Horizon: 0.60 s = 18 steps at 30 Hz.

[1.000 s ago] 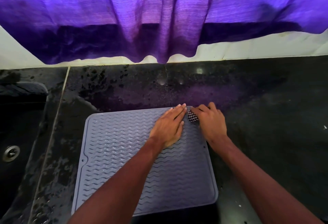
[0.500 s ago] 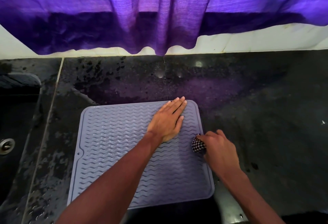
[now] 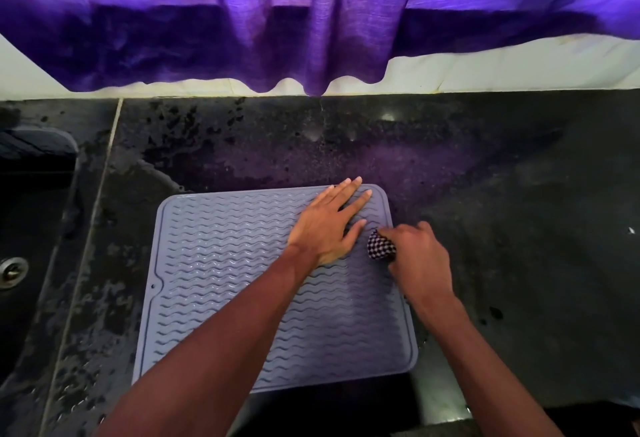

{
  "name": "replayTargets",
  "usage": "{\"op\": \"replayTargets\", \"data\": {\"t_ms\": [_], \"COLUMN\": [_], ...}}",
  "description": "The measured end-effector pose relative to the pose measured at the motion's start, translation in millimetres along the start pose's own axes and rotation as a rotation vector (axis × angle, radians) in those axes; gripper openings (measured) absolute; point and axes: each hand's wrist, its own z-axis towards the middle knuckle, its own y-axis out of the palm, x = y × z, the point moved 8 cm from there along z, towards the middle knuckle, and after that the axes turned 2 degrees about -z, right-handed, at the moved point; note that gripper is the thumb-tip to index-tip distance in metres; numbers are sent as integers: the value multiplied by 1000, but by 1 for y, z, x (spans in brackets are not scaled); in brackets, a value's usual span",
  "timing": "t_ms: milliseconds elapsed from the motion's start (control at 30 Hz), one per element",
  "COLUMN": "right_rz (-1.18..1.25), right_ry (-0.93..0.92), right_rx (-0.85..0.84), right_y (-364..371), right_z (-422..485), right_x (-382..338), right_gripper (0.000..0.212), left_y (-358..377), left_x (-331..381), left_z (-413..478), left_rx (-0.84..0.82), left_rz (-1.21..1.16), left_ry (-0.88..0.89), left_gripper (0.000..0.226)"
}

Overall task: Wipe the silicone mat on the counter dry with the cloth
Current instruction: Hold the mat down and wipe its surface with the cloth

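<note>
A grey-blue silicone mat (image 3: 221,263) with wavy ridges lies flat on the dark counter. My left hand (image 3: 329,225) rests flat on the mat's far right part, fingers straight and spread. My right hand (image 3: 415,260) grips a bunched black-and-white checked cloth (image 3: 379,246) and presses it on the mat near the right edge, just right of my left thumb. Most of the cloth is hidden inside the right hand.
The black stone counter (image 3: 502,211) is wet in patches, mostly to the left of the mat. A dark sink (image 3: 31,246) with a metal drain (image 3: 12,272) sits at the left. A purple curtain (image 3: 311,21) hangs over the back wall.
My right hand carried the cloth from the mat's far right corner toward me along the right edge, then back a little way. My left hand stayed flat on the mat.
</note>
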Motion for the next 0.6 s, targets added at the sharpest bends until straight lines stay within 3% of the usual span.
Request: {"op": "replayTargets", "data": {"t_ms": [200,600], "right_rz": [1,41], "right_ry": [-59,-33], "right_rx": [29,-44], "right_y": [7,24], "right_z": [-43,-111], "right_x": [0,17], "right_gripper": [67,72], "left_y": [-1,-6], "left_x": [0,1], "left_z": [-1,-2], "left_rx": [4,25], "left_rz": [-11,-29], "left_ry": [-5,-13], "left_gripper": [62,62]}}
